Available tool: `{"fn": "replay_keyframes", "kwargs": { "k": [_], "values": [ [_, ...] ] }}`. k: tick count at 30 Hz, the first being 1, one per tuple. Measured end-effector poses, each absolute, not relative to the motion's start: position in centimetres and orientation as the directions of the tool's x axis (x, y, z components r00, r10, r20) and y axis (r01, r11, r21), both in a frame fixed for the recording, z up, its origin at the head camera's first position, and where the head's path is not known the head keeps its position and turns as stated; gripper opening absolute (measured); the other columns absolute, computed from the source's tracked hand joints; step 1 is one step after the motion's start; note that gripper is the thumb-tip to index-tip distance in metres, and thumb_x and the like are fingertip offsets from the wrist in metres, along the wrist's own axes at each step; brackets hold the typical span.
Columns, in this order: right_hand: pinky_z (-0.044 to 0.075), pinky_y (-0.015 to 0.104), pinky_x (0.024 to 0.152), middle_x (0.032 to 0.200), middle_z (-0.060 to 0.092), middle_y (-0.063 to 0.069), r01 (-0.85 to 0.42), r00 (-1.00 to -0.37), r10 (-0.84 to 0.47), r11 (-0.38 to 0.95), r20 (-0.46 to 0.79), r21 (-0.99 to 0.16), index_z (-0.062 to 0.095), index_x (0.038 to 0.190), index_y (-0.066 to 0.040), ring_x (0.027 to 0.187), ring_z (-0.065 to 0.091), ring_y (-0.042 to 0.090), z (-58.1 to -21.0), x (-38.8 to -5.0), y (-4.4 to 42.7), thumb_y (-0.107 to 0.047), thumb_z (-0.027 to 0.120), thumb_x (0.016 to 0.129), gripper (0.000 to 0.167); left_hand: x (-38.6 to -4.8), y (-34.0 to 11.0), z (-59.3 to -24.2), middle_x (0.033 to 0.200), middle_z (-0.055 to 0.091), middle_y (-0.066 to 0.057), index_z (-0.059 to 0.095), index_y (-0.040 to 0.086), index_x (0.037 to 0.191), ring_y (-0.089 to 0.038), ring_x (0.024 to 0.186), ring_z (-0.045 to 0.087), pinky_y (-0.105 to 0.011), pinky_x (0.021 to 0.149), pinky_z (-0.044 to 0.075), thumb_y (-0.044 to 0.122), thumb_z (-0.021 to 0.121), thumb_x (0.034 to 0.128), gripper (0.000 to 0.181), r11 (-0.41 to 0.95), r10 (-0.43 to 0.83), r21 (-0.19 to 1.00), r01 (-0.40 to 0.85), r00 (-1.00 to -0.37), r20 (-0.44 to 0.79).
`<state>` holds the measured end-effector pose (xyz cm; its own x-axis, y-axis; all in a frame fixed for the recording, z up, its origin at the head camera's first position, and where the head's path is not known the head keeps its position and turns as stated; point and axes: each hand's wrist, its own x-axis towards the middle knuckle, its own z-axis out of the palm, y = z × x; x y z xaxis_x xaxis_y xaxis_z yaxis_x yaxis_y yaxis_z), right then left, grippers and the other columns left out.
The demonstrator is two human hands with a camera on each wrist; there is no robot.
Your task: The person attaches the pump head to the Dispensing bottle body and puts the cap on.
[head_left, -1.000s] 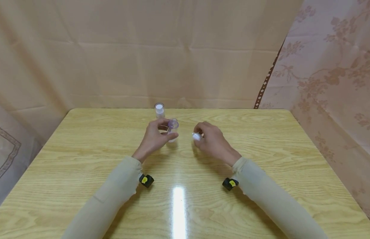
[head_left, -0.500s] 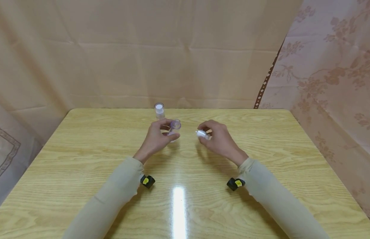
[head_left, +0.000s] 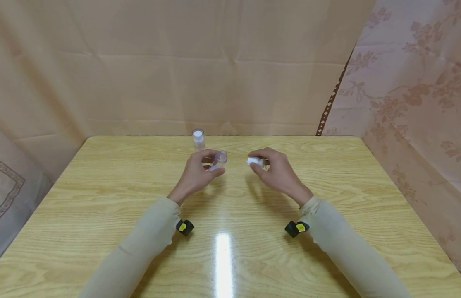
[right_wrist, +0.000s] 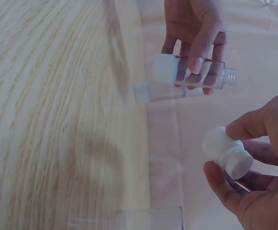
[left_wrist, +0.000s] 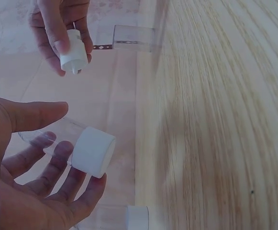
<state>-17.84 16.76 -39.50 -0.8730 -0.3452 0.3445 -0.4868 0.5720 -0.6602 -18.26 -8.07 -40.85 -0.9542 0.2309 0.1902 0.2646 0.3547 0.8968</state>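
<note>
My left hand [head_left: 197, 171] holds a small clear bottle [head_left: 220, 160] between thumb and fingers, above the table. Its bare threaded neck [right_wrist: 230, 76] shows in the right wrist view, and its other end is a white base [left_wrist: 94, 151]. Across a gap to the right, my right hand [head_left: 275, 170] pinches a white pump head [head_left: 254, 161], apart from the bottle. In the left wrist view the pump's hollow collar [left_wrist: 75, 60] faces the camera. Behind the left hand stands a second clear bottle with a white top [head_left: 198, 138].
A clear cylindrical cap [left_wrist: 134, 38] stands on the table beyond the right hand, largely hidden in the head view. The wooden table [head_left: 230, 265] ends at a beige curtain [head_left: 230, 82], with a floral cloth [head_left: 420, 103] on the right.
My right hand has moved right and slightly away with the pump head, turning it more sideways. My left hand has shifted a little to the right, and its bottle leans further.
</note>
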Motion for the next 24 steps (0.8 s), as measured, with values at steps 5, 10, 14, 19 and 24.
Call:
{"fn": "replay_keyframes", "kwargs": {
  "k": [5,10,14,19,24],
  "values": [
    [0.057,0.043,0.087,0.118,0.067,0.018,-0.485,-0.874,-0.342,0.558,0.346,-0.674,0.069,0.123,0.002,0.104,0.066,0.030,-39.30,-17.85,16.95,-0.006,0.068,0.098,0.027,-18.14,-7.92,-40.96,0.123,0.063,-0.020,0.062,-0.006,0.128,-0.035,0.112,0.061,-0.045,0.097,0.052,0.001,0.079,0.0853,0.046,0.378,0.248,0.880,0.286,-0.948,0.201],
    [0.058,0.044,0.087,0.120,0.066,0.019,-0.475,-0.878,-0.346,0.546,0.330,-0.691,0.068,0.124,0.002,0.105,0.065,0.030,-39.10,-17.80,17.08,-0.007,0.066,0.099,0.027,-18.03,-7.69,-40.97,0.121,0.063,-0.019,0.063,-0.006,0.127,-0.035,0.110,0.062,-0.044,0.094,0.053,0.001,0.079,0.0848,0.045,0.401,0.263,0.861,0.313,-0.939,0.219],
    [0.057,0.046,0.088,0.121,0.066,0.019,-0.456,-0.885,-0.352,0.521,0.305,-0.722,0.067,0.124,0.003,0.106,0.064,0.030,-38.99,-17.79,17.09,-0.004,0.066,0.098,0.027,-17.97,-7.57,-40.99,0.116,0.064,-0.019,0.064,-0.006,0.124,-0.035,0.107,0.063,-0.044,0.092,0.054,0.001,0.079,0.0844,0.043,0.426,0.281,0.837,0.343,-0.930,0.238],
    [0.057,0.044,0.085,0.118,0.067,0.018,-0.444,-0.888,-0.359,0.502,0.289,-0.742,0.066,0.121,0.003,0.102,0.063,0.029,-38.88,-17.79,17.08,-0.001,0.068,0.096,0.026,-17.95,-7.52,-41.05,0.112,0.065,-0.017,0.067,-0.004,0.122,-0.034,0.104,0.063,-0.044,0.092,0.054,0.002,0.080,0.0842,0.040,0.465,0.297,0.806,0.366,-0.922,0.247],
    [0.058,0.040,0.085,0.117,0.067,0.018,-0.441,-0.887,-0.363,0.474,0.287,-0.762,0.067,0.118,0.003,0.102,0.064,0.028,-38.75,-17.76,17.14,0.001,0.069,0.094,0.024,-17.80,-7.43,-40.89,0.112,0.066,-0.019,0.068,-0.001,0.122,-0.034,0.104,0.063,-0.046,0.093,0.053,0.004,0.081,0.0841,0.040,0.498,0.303,0.791,0.356,-0.926,0.226]
  ]
}}
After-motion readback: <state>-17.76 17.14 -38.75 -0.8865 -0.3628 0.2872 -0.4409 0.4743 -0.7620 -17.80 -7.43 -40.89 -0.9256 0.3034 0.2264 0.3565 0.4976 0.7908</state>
